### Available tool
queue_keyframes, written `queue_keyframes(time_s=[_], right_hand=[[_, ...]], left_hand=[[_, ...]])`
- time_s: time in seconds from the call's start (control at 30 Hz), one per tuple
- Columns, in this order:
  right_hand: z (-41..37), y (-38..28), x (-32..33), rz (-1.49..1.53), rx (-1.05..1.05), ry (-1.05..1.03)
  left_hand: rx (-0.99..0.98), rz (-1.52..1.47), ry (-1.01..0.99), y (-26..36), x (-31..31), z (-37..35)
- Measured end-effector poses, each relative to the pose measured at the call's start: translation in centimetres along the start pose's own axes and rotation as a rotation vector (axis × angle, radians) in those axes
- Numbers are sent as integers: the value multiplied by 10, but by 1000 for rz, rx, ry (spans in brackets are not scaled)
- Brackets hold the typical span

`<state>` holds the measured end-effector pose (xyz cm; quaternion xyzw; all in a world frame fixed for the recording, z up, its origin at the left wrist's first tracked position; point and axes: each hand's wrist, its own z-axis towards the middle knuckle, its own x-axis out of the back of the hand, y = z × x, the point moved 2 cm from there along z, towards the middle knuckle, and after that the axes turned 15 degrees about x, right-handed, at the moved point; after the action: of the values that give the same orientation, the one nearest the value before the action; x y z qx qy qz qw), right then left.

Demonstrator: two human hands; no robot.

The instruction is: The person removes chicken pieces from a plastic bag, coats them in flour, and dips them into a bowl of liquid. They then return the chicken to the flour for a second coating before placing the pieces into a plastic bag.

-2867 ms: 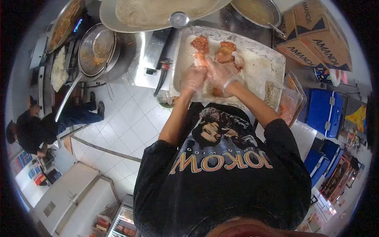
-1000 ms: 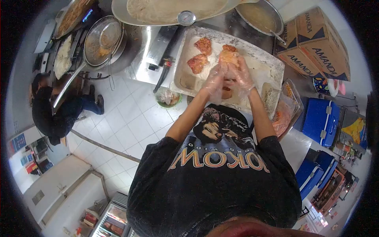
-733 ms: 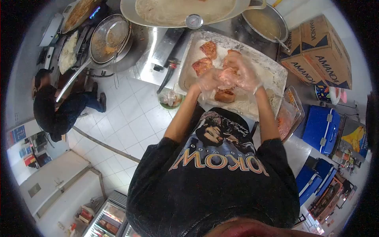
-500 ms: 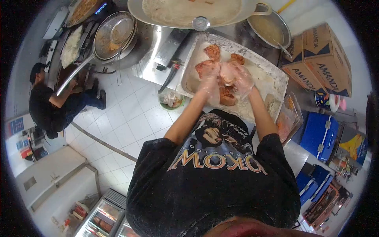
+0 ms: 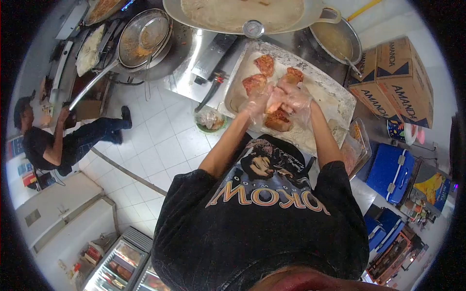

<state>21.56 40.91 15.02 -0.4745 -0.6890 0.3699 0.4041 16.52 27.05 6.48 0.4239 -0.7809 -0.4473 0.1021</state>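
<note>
Over the near side of the tray [image 5: 320, 68], my left hand [image 5: 257, 103] and right hand [image 5: 298, 99] close around a meat piece [image 5: 274, 103]; low, light pressure should limit powder [image 5: 323, 94] spills.

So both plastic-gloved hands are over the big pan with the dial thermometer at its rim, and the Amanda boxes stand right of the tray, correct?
Not quite: the head view shows the left hand and right hand over the tray, not the big pan. The dial thermometer and Amanda boxes are as you say.
</note>
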Motion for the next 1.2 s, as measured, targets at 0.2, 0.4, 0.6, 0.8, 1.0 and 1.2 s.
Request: queue_keyframes(time_s=[0.2, 0.4, 0.6, 0.8, 1.0, 1.2], right_hand=[[6, 42, -16, 193, 172, 62], [44, 103, -34, 277, 371, 246], [36, 28, -37, 90, 442, 363], [35, 40, -18, -324, 158, 440], [29, 95, 29, -1339, 48, 377], [34, 92, 36, -1059, 64, 459]], left_hand=[[442, -643, -295, 5, 0, -29], [394, -741, -364, -11, 6, -21], [-104, -538, -334, -19, 17, -4], [-311, 88, 254, 1, 19, 29], [103, 1065, 583, 38, 20, 32], [-223, 1122, 589, 19, 4, -13]])
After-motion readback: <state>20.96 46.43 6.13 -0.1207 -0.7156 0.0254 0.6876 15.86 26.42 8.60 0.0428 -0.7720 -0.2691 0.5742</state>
